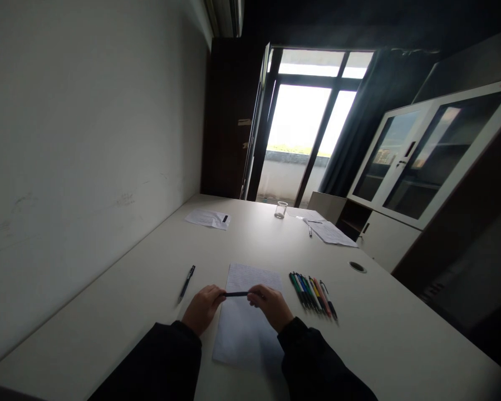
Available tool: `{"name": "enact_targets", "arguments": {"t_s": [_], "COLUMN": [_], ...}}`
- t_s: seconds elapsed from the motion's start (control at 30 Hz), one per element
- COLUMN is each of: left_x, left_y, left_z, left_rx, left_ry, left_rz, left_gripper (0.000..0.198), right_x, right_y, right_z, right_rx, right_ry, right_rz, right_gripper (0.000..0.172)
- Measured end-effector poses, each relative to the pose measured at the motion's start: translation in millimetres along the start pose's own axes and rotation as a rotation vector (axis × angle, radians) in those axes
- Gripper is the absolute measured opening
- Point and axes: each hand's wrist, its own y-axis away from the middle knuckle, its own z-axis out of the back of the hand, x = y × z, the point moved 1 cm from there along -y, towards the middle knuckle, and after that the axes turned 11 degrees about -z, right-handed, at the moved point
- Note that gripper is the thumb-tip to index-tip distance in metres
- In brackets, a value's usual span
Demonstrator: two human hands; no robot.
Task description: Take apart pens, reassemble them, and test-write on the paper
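Between my two hands a dark pen is held level, over a sheet of paper. My left hand pinches its left end, and my right hand closes on the right end. Lines of writing show on the upper part of the paper; the lower part looks blank. To the left of my left hand a single dark pen lies on the white table. On the right, a row of several pens in green, blue, yellow, red and black lies side by side.
A clear glass stands toward the far edge. Papers lie at the far left, and more papers with a pen at the far right. A round cable hole is at right. The wall borders the table's left.
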Motion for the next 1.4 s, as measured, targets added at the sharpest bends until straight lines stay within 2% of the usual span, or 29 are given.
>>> {"name": "enact_targets", "arguments": {"t_s": [0.1,0.13,0.23,0.33,0.43,0.5,0.63,0.73,0.83,1.0,1.17,1.3,1.4], "left_x": [0.1,0.2,0.5,1.2,1.4,0.8,-0.8,-1.0,-0.6,-3.0,-7.7,-7.8,-7.3], "left_y": [0.3,0.5,0.8,1.0,0.9,1.0,2.0,2.7,2.4,0.9,1.0,1.6,1.4], "left_z": [-0.5,-0.5,-0.9,-1.4,-1.7,-1.6,-1.8,-2.9,-4.3,-4.7,-5.1,-6.3,-6.7], "left_rx": [0.001,0.001,-0.002,0.001,0.008,0.014,0.028,0.034,0.045,0.076,0.111,0.122,0.131], "left_ry": [0.001,0.002,0.001,0.003,0.005,0.004,-0.002,-0.009,-0.015,-0.021,-0.024,-0.035,-0.042], "left_rz": [-0.005,-0.005,-0.005,-0.010,-0.018,-0.024,-0.034,-0.040,-0.053,-0.091,-0.127,-0.128,-0.129], "left_gripper": [0.016,0.016,0.015,0.015,0.014,0.014,0.015,0.015,0.015,0.016,0.016,0.015,0.016], "right_x": [1.9,2.2,1.4,-0.6,-1.7,-1.4,-0.2,-0.9,-2.4,-2.0,-3.7,-10.2,-13.8], "right_y": [0.6,0.9,1.6,3.0,5.1,6.7,9.9,11.6,13.8,22.6,32.3,33.5,33.1], "right_z": [0.2,0.6,1.9,1.4,-0.4,-0.8,1.3,3.7,5.1,7.0,8.0,6.7,6.0], "right_rx": [0.024,0.025,0.007,-0.012,-0.025,-0.031,-0.009,-0.001,-0.014,-0.019,-0.006,-0.029,-0.041], "right_ry": [0.018,0.020,0.023,0.027,0.040,0.062,0.129,0.169,0.206,0.282,0.329,0.335,0.330], "right_rz": [0.010,0.011,0.007,0.008,0.010,0.013,0.050,0.073,0.088,0.131,0.151,0.144,0.144], "right_gripper": [0.042,0.042,0.028,0.030,0.018,0.020,0.036,0.023,0.018,0.023,0.037,0.027,0.026]}}
